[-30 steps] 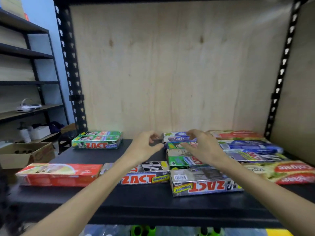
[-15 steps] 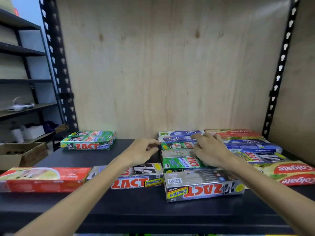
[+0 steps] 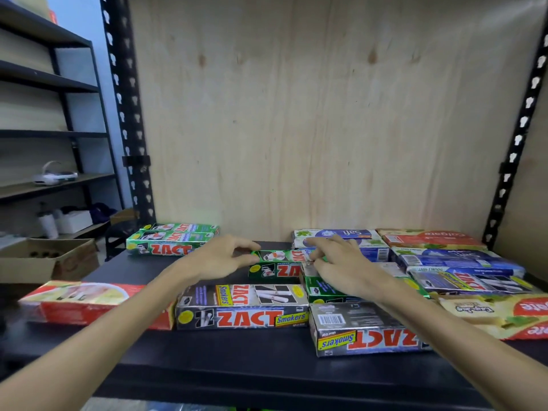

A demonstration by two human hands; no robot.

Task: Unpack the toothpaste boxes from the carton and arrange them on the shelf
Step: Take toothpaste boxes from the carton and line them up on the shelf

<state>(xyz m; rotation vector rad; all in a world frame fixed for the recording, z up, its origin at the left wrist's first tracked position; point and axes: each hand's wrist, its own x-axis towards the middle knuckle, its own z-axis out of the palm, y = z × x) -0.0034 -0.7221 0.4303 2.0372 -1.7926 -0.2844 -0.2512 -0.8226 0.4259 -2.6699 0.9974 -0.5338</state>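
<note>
Colgate box [image 3: 504,315] cut by edge

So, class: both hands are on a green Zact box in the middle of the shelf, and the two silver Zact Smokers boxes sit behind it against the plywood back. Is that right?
Not quite. The head view shows the two silver Zact Smokers boxes in front of the green Zact box, near the shelf front edge, not against the plywood. The left hand and right hand are indeed on the green box.

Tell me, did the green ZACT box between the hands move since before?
Yes. The green ZACT box slid left, away from the Salt boxes, into the bare gap on the shelf.
</note>
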